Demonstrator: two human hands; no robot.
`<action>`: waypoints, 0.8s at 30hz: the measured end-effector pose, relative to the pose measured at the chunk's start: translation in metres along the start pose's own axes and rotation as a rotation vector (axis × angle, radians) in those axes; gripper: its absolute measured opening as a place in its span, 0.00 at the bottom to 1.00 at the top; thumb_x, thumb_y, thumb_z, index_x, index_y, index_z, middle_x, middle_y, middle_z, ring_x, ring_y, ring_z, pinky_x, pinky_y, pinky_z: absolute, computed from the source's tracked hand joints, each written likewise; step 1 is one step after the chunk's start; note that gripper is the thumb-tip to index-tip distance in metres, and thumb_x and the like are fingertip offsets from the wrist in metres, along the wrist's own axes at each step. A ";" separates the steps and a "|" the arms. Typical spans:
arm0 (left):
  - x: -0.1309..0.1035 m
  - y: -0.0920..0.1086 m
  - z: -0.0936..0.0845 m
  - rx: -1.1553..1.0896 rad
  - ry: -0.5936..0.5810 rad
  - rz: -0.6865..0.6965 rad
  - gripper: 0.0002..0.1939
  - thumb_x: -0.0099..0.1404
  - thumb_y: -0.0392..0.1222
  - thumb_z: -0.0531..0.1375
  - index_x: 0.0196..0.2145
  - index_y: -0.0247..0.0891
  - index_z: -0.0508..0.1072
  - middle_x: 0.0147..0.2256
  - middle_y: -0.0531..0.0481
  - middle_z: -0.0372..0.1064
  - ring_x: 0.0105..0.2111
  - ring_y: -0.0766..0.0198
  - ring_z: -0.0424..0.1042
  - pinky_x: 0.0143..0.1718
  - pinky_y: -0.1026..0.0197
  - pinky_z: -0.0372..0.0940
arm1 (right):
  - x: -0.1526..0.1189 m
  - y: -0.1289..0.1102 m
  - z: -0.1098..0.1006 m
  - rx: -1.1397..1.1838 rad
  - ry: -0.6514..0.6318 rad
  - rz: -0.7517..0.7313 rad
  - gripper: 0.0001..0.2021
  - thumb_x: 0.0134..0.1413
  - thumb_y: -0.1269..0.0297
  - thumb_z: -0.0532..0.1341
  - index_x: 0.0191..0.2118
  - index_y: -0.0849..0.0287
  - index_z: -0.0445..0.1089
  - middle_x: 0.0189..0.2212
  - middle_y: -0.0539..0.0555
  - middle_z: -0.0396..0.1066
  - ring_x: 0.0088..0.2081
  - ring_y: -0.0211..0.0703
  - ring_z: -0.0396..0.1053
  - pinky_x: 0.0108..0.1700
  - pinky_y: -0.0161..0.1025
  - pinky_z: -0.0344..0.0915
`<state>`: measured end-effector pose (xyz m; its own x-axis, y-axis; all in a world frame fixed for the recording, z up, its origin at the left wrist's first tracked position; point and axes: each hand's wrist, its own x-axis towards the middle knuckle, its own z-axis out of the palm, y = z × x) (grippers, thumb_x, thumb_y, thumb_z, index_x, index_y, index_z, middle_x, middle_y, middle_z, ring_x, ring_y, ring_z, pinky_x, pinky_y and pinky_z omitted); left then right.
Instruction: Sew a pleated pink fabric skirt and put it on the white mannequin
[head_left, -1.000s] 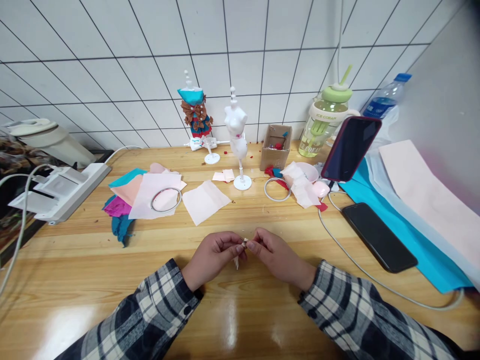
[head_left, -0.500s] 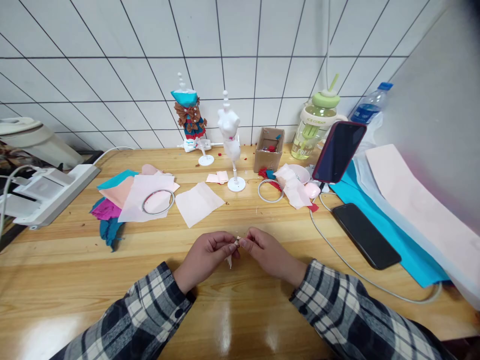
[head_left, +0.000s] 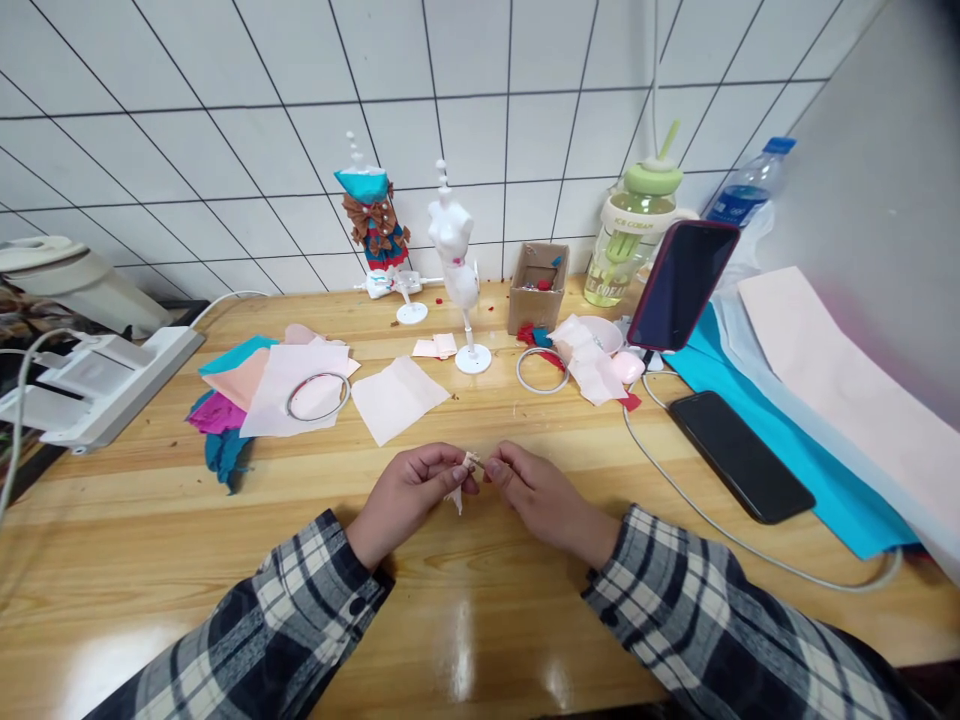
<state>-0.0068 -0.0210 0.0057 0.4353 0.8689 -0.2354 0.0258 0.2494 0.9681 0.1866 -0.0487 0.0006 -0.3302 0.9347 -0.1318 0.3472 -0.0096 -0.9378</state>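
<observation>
Pinched in my left hand (head_left: 420, 492) is a small scrunched piece of pale pink crepe paper (head_left: 470, 460), with a loose tail hanging below the fingers. My right hand (head_left: 536, 490) is close beside it, thumb and forefinger closed on a thin dark strand that reaches toward the scrunched piece; its kind is too small to make out. Both hands are just above the table, in front of a flat pale pink sheet (head_left: 400, 398). Beyond them stands a bare white mini dress form (head_left: 452, 235).
A dressed mini form (head_left: 367, 220), a cardboard box (head_left: 534, 310) and a drink bottle (head_left: 634, 225) stand along the wall. Metal rings lie on either side, one ring (head_left: 544, 388) near crumpled paper. A propped phone (head_left: 682, 290), flat phone (head_left: 739, 455) and cable are right; coloured sheets (head_left: 232, 380) left.
The view has tilted and shifted slightly. My right fingers have drawn a little away from the left ones, showing more of the scrunched paper and the thin strand.
</observation>
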 end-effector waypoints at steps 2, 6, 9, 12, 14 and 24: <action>-0.001 0.001 0.001 0.005 0.003 0.002 0.16 0.57 0.51 0.67 0.34 0.33 0.75 0.27 0.48 0.75 0.29 0.63 0.72 0.34 0.61 0.65 | 0.000 0.000 0.000 -0.003 0.001 0.006 0.16 0.66 0.51 0.49 0.33 0.57 0.60 0.25 0.47 0.64 0.28 0.37 0.61 0.33 0.35 0.55; -0.001 0.002 0.002 0.027 -0.009 -0.002 0.17 0.57 0.51 0.67 0.33 0.33 0.75 0.27 0.48 0.75 0.27 0.64 0.71 0.33 0.61 0.66 | 0.001 0.000 0.000 -0.004 0.003 0.013 0.14 0.65 0.52 0.51 0.32 0.57 0.60 0.25 0.47 0.64 0.29 0.37 0.61 0.32 0.35 0.55; -0.001 0.002 0.001 0.031 -0.027 -0.001 0.17 0.57 0.51 0.67 0.34 0.33 0.74 0.27 0.48 0.75 0.27 0.65 0.71 0.32 0.62 0.65 | 0.001 0.000 0.000 0.007 0.009 0.016 0.14 0.64 0.53 0.52 0.32 0.57 0.60 0.25 0.46 0.64 0.28 0.37 0.60 0.31 0.34 0.54; 0.000 0.002 -0.001 0.036 -0.048 -0.011 0.15 0.58 0.50 0.66 0.34 0.33 0.75 0.27 0.48 0.75 0.27 0.65 0.71 0.32 0.63 0.65 | 0.002 0.001 0.000 -0.001 0.016 0.014 0.13 0.64 0.53 0.53 0.32 0.57 0.60 0.26 0.46 0.63 0.29 0.37 0.59 0.31 0.35 0.54; 0.000 0.001 -0.002 0.041 -0.064 -0.015 0.14 0.58 0.49 0.66 0.34 0.33 0.75 0.27 0.49 0.75 0.28 0.65 0.71 0.32 0.63 0.64 | 0.002 0.002 -0.001 -0.011 0.018 0.028 0.13 0.63 0.53 0.53 0.31 0.57 0.60 0.26 0.46 0.62 0.28 0.37 0.58 0.31 0.35 0.53; 0.001 0.000 -0.007 0.084 -0.089 -0.023 0.13 0.60 0.47 0.66 0.35 0.33 0.77 0.27 0.49 0.75 0.28 0.66 0.70 0.34 0.64 0.63 | 0.004 0.001 -0.005 -0.014 0.008 0.076 0.13 0.60 0.55 0.55 0.29 0.57 0.59 0.23 0.45 0.59 0.27 0.36 0.56 0.30 0.35 0.51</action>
<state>-0.0125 -0.0170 0.0052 0.5118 0.8210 -0.2531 0.1108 0.2291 0.9671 0.1898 -0.0430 0.0009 -0.2952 0.9344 -0.1993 0.3828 -0.0754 -0.9207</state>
